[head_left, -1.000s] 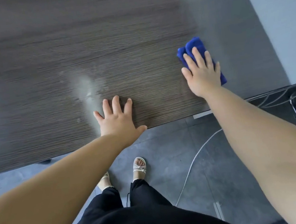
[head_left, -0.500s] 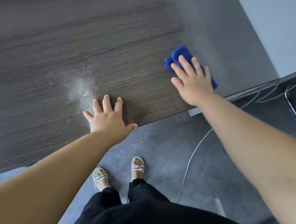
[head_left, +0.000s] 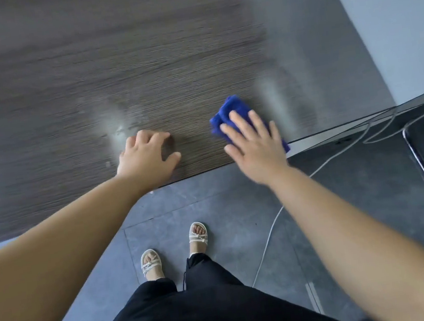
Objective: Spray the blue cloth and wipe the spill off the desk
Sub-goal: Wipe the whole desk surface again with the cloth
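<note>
- Pressed blue cloth flat against table near its front edge under right grip, with fingers straight and spread.
- Rested left grip on table just beside pale spill, with fingers half-curled and pinching nothing.
- Found spill well apart from cloth, to its left. Judged wiping unfinished.
- Recommended for the stroke: even palm pressure, cloth kept folded, leftward sweep across spill, left grip lifted clear first.
- Noted dark wood-grain surface and 1 pale streak just right of cloth. Could not tell damp from glare.
- Noted grey tiled floor, 1 white cable, chrome chair frame and pale wall.
</note>
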A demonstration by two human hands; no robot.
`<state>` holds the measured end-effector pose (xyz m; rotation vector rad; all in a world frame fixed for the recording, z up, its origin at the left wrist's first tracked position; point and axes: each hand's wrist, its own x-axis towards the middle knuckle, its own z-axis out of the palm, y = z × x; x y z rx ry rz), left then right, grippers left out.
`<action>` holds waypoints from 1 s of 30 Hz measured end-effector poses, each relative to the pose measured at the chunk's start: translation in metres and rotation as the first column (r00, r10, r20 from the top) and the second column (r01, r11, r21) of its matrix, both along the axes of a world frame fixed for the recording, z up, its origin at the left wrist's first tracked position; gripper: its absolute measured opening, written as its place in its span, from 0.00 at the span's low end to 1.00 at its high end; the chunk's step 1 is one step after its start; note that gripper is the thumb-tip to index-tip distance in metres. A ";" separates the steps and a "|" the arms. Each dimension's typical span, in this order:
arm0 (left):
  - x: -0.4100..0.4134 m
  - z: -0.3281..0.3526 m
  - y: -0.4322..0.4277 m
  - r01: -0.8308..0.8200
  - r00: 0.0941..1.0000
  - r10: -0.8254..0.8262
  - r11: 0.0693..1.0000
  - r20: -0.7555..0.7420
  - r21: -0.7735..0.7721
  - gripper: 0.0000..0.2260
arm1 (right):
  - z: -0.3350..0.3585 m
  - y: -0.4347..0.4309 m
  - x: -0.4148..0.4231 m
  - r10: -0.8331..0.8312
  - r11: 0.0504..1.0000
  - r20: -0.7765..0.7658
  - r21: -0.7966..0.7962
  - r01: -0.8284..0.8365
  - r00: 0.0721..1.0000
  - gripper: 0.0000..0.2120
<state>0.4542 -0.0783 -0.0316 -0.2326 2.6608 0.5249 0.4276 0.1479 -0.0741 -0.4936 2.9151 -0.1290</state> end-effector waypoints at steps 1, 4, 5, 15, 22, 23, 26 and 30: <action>0.004 0.000 -0.010 -0.014 1.000 0.015 1.000 -0.028 0.027 0.24 | 0.003 0.011 -0.011 -0.050 0.999 0.011 0.022 0.049 0.999 0.24; 0.032 -0.002 -0.046 -0.132 0.986 0.132 0.991 -0.097 0.014 0.22 | 0.000 0.017 -0.020 -0.272 0.959 0.112 0.118 0.259 0.956 0.26; 0.045 -0.004 -0.060 -0.177 0.977 0.176 0.984 -0.118 -0.001 0.22 | 0.002 0.003 -0.014 -0.309 0.946 0.102 0.139 0.294 0.946 0.27; 0.138 -0.015 -0.192 -0.455 0.884 0.425 0.876 -0.193 -0.157 0.22 | 0.003 -0.208 0.107 0.208 0.977 0.147 0.013 -0.212 0.967 0.33; 0.166 -0.013 -0.264 -0.499 0.865 0.472 0.843 -0.170 -0.202 0.23 | -0.002 -0.189 0.066 0.449 0.891 0.057 0.045 -0.452 0.892 0.26; 0.170 -0.014 -0.271 -0.501 0.865 0.479 0.841 -0.146 -0.207 0.24 | -0.002 -0.184 0.056 0.367 0.926 0.081 0.060 -0.372 0.927 0.28; 0.181 -0.017 -0.286 -0.485 0.873 0.485 0.850 -0.055 -0.205 0.26 | -0.002 -0.214 0.059 0.056 0.989 0.097 0.134 -0.069 0.994 0.29; 0.182 -0.015 -0.296 -0.392 0.915 0.403 0.888 -0.003 -0.242 0.27 | -0.004 -0.299 0.099 0.080 0.993 0.070 0.077 -0.085 0.994 0.31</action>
